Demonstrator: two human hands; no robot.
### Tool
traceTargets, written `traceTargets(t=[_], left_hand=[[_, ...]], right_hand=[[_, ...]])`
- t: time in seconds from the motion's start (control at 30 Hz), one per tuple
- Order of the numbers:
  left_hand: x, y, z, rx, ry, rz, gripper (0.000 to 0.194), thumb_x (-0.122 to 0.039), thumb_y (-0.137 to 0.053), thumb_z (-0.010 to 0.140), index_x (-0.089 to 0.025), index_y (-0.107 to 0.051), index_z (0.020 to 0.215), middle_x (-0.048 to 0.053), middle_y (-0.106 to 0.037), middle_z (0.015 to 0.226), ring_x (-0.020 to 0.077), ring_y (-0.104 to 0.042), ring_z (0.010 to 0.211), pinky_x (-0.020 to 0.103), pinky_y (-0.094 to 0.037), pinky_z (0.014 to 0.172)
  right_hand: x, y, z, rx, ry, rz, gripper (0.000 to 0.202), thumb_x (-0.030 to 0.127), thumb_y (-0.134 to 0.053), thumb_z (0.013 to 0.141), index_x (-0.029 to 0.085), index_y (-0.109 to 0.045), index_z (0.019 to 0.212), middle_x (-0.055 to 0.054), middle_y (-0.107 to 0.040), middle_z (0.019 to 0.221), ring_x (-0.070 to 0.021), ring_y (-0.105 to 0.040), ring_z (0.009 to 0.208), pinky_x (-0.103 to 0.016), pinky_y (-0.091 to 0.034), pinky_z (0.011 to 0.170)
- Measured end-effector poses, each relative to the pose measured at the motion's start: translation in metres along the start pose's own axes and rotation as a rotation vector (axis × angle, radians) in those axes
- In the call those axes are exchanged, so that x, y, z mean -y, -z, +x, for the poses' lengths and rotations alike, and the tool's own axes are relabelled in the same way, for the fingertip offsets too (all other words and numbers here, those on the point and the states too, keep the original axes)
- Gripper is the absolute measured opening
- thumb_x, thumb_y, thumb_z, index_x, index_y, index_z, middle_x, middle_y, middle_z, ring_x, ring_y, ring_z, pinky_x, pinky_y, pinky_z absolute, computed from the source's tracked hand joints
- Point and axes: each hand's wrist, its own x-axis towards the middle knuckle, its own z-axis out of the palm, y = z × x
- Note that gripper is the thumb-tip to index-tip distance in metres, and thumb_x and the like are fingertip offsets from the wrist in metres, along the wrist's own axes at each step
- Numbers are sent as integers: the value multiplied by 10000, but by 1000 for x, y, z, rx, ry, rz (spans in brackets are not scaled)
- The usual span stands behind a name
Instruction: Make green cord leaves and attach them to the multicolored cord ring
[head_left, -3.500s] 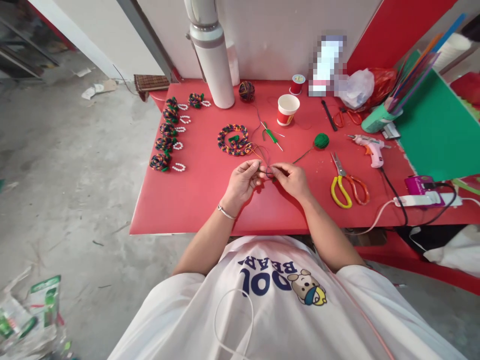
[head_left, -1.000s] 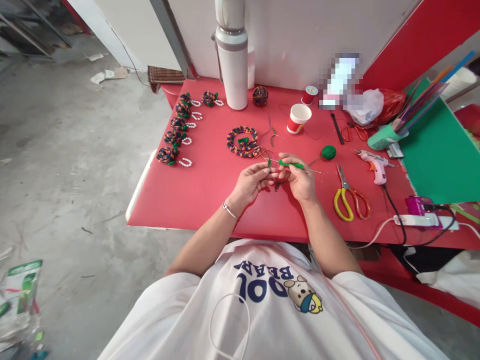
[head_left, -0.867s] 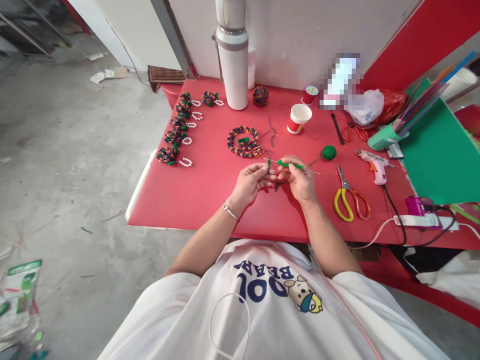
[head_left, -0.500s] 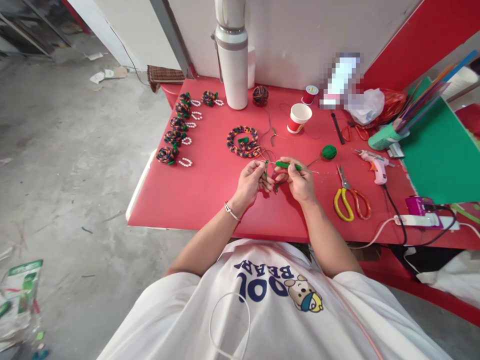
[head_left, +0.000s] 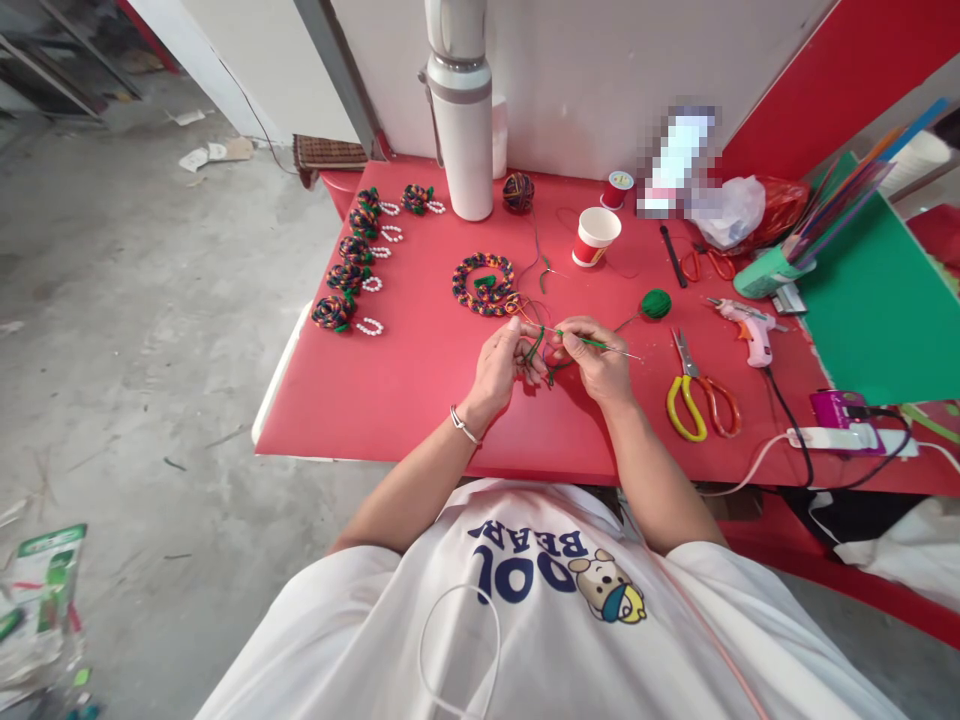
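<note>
In the head view, the right hand (head_left: 600, 364) pinches the green-handled hook (head_left: 594, 343); the left hand (head_left: 496, 366) grips green yarn (head_left: 535, 348), over the near middle of the red table (head_left: 405, 400). The yarn should be light, soft, best pinched beside the stiff-looking hook. Earlier, the hook lay farther off on the table.

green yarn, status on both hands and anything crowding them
Left hand holding green yarn; right hand gripping green-handled hook. Multicoloured coil just beyond left hand; scissors right of right hand, apart from it.
</note>
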Motion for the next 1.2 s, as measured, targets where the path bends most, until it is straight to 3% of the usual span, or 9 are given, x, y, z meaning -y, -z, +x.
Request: traceTargets(t=[0.1,0.2,0.33,0.57,0.67,0.8,0.87,1.03,1.2], left_hand=[[-3,1,0,-8,52,-31,639,-785,-653,872,-160,-692,999,1,-647,570,128,-601,430,218,-421,424],[-7,0,-1,-6,23,-53,573,-643,-888,724,-147,-742,972,-9,-640,625,96,-571,463,203,-354,404],[-11,-1,-5,-57,20,-88,484,-521,-949,684,-152,-780,949,-26,-591,660,56,-497,480,199,-270,396],[-12,-1,-1,-195,-72,-114,276,-364,-904,735,-145,-780,848,30,-709,860,42,-525,577,176,-321,429],[-14,1,0,-129,-44,-150,305,-307,-926,681,-143,-765,881,32,-722,870,69,-586,606,183,-419,460],[-17,2,-5,138,37,-150,423,-408,-968,643,-164,-677,829,21,-694,766,105,-595,546,211,-435,429],[-17,1,-7,183,29,-134,446,-448,-963,656,-177,-620,747,-6,-632,658,94,-544,492,206,-395,413],[-12,1,-6,50,-49,5,495,-569,-876,749,-152,-647,610,4,-567,591,54,-434,453,210,-305,411],[-12,-1,-3,-18,-54,-38,480,-569,-927,687,-153,-810,894,-24,-547,565,71,-454,471,209,-289,411]], right_hand=[[3,-2,0,20,9,-14,293,538,-874,818,273,-827,932,-18,-747,1005,-131,-723,744,-286,-647,671],[7,-4,-2,44,34,-43,251,517,-862,842,284,-840,935,-14,-743,976,-120,-721,708,-282,-646,674],[8,-2,-3,36,93,-105,245,533,-821,882,311,-849,979,-16,-733,988,-118,-712,706,-285,-636,657],[4,3,0,32,268,-222,161,466,-810,916,372,-861,1037,-14,-780,998,-161,-734,943,-328,-621,869],[3,4,1,28,281,-211,165,484,-807,916,375,-861,1026,-14,-790,997,-175,-738,967,-353,-611,908],[0,5,3,16,239,-167,225,555,-813,886,353,-858,977,-19,-792,981,-193,-737,960,-385,-618,906],[-2,5,3,16,195,-115,234,559,-828,869,351,-857,970,-18,-792,981,-190,-734,938,-378,-619,874],[-7,4,2,2,68,24,327,606,-875,790,328,-856,963,-16,-796,979,-117,-628,654,-284,-513,561],[-2,1,-1,49,15,14,343,609,-873,790,321,-858,976,-6,-802,927,-96,-558,561,-285,-473,526]])
